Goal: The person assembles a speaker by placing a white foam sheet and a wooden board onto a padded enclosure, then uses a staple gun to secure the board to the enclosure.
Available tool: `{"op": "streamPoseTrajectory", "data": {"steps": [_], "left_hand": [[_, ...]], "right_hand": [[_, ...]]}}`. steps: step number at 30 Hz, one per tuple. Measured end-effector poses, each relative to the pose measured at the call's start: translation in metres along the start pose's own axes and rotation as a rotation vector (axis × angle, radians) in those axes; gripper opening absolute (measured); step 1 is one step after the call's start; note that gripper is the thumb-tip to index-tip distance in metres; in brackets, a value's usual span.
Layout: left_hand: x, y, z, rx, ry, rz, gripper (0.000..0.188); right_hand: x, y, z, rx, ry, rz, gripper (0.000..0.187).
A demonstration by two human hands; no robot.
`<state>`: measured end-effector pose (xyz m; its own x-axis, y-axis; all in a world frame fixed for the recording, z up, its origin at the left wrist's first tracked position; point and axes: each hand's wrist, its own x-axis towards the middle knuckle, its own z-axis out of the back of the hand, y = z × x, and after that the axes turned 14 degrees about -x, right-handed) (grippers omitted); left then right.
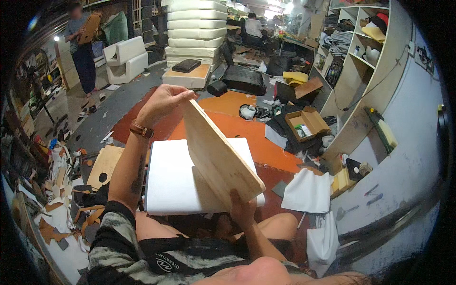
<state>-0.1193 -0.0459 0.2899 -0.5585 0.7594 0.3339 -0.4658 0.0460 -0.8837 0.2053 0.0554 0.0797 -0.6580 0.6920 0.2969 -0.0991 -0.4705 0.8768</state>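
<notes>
A pale plywood board [216, 152] stands tilted on edge, angled across the view. Its far top corner is pinched by my left hand [166, 100], fingers closed on the edge. Down at the near right corner, my right hand [242, 209] grips the same board from below, thumb against its face. Beneath the board lies a flat white rectangular panel or pad [168, 178] in front of my crossed legs. The board hides part of its right half and throws a shadow on it. Whether the board's lower edge touches the white surface, I cannot tell.
Leather scraps [57, 223] pile up at left beside another plywood board [105, 166]. White material [308, 191] lies at right, near an open cardboard box [306, 127] and shelving [361, 66]. White cushions [196, 28] are stacked at the back. A person [81, 47] stands far left holding a board.
</notes>
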Motion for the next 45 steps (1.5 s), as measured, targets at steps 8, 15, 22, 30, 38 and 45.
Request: {"op": "streamPoseTrajectory", "data": {"steps": [8, 15, 22, 30, 38, 45], "left_hand": [[-0.026, 0.149, 0.000, 0.064, -0.749, -0.283, 0.037], [-0.242, 0.238, -0.146, 0.593, -0.152, 0.334, 0.052], [-0.279, 0.256, -0.150, 0.477, -0.170, 0.280, 0.048], [-0.306, 0.310, -0.074, -0.304, -1.014, 0.260, 0.029], [-0.323, 0.282, -0.045, -0.644, -1.048, 0.582, 0.029], [-0.311, 0.299, -0.070, 0.213, -0.702, 0.400, 0.033]], "right_hand": [[-0.011, -0.014, -0.016, 0.041, -0.026, -0.104, 0.066], [0.002, -0.013, -0.008, 0.163, -0.205, -0.061, 0.041], [0.044, 0.048, 0.020, -0.104, -0.386, 0.282, 0.030], [0.047, 0.080, -0.064, -0.765, -0.057, 0.986, 0.040], [0.026, -0.092, -0.091, -0.658, 0.367, 0.231, 0.042], [0.053, -0.139, -0.022, -0.922, 0.248, -0.268, 0.077]]}}
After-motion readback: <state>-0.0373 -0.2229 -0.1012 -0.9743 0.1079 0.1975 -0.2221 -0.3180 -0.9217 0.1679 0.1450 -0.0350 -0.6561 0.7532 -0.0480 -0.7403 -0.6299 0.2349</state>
